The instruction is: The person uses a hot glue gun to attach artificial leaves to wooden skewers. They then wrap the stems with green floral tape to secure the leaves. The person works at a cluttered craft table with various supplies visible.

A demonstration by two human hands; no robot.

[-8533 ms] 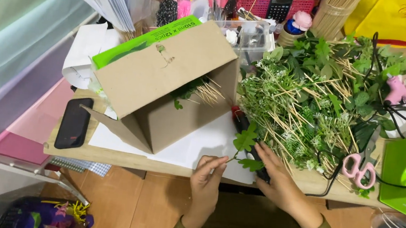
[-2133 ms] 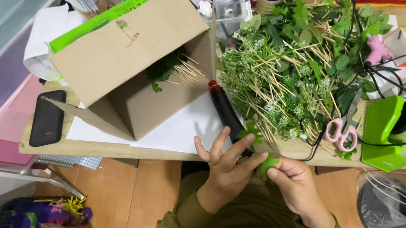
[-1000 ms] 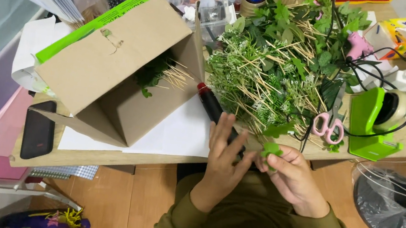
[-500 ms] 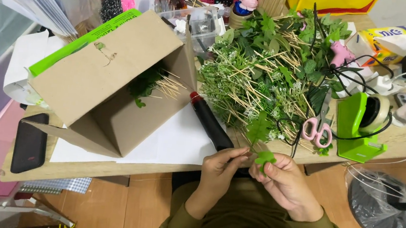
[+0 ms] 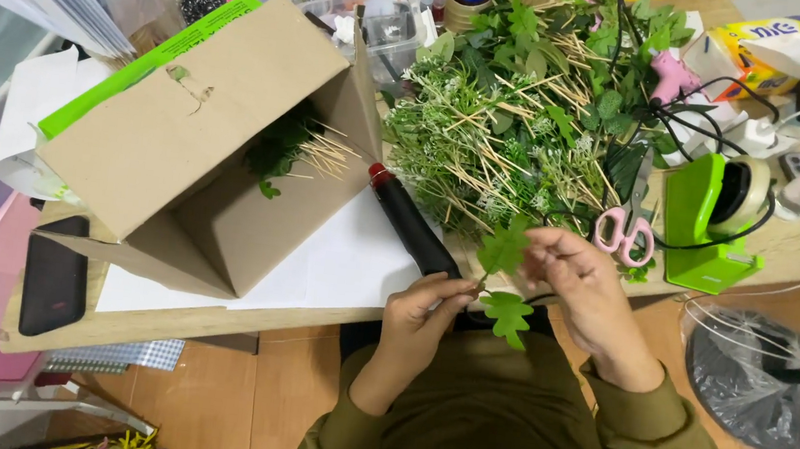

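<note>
Presently, notes at the bench edge:

Leaf sprig: a small green sprig [image 5: 505, 283] with two lobed leaves is held between both hands just off the near table edge, above the person's lap.
Left hand: left hand [image 5: 418, 314] sits at 8 o'clock of the sprig, thumb and fingertips pinched on the lower stem end.
Right hand: right hand [image 5: 580, 281] sits at 3 o'clock of the sprig, fingers curled and closed lightly at the upper leaf; whether it grips leaf or stem, cannot tell.
Glue gun: black glue gun with a red tip [image 5: 412, 220] lies on the white sheet at 10 o'clock of the hands, untouched.
Done pile: a large heap of greenery on wooden sticks [image 5: 519, 128] lies at 12 o'clock, so, as a judgement, many pieces are already made up.
Box: tilted cardboard box [image 5: 205, 145] at 10 o'clock holds a few more sticked sprigs deep inside.
Left to do: judged from the hands, this sprig has no visible stick yet, so it looks unfinished.
Scissors: pink-handled scissors [image 5: 625, 230] lie just past the right hand at 1 o'clock.
Tape dispenser: green dispenser [image 5: 712, 223] at 2 o'clock.
Phone: black phone [image 5: 55, 272] at 9 o'clock, well apart.
</note>
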